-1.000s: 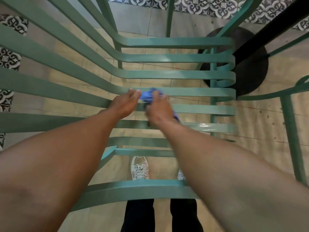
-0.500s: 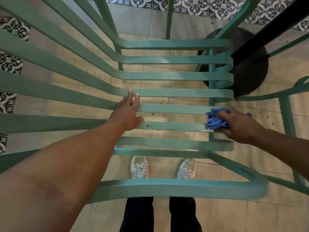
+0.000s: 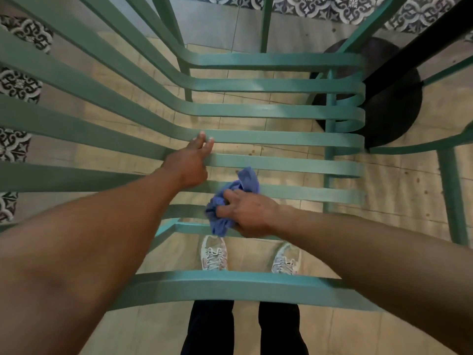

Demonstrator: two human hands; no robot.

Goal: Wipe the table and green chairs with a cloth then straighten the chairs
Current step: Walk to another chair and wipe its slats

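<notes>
A green slatted metal chair fills the view from above, its slats running left to right. My left hand rests flat on a middle slat, fingers extended, holding nothing. My right hand is closed around a crumpled blue cloth, which presses on the near slats at the seat's middle. The table top is not in view.
A black round table base and its dark post stand at the upper right. Part of a second green chair shows at the right edge. My shoes stand on the beige tiled floor below the seat.
My right hand has swept the cloth from the slats' right ends back to the seat's middle, near my left hand. The left hand has stayed on its slat.
</notes>
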